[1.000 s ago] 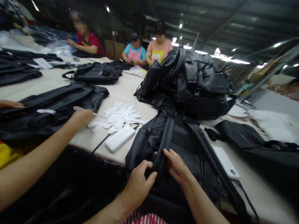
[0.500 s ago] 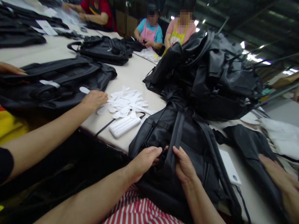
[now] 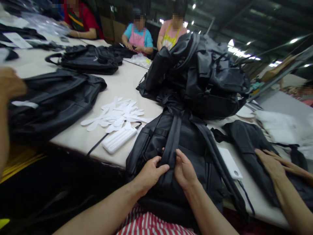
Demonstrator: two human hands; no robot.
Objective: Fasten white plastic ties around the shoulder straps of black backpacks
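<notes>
A black backpack (image 3: 193,143) lies in front of me at the table edge, its lower end by my red-and-white striped clothing. One shoulder strap (image 3: 174,130) runs down its middle between my hands. My left hand (image 3: 151,173) is closed on the strap's left edge, thumb on top and some fingers hidden beneath. From the other side my right hand (image 3: 186,169) grips the same strap, its thumb along the right edge and its fingertips partly behind it. A second strap (image 3: 210,147) slants down the bag's right side.
Left of the bag lie a ribbed white power bank (image 3: 119,140) with a cable and a heap of white paper-like strips (image 3: 117,112). Black bags are piled (image 3: 205,75) beyond it. A white device (image 3: 230,163) sits right. Co-workers' hands (image 3: 271,163) are at both sides.
My left hand has shifted from beside the strap onto its edge. The view has swung right. The left co-worker's hand has moved off the white strips; the right one now presses on a black bag.
</notes>
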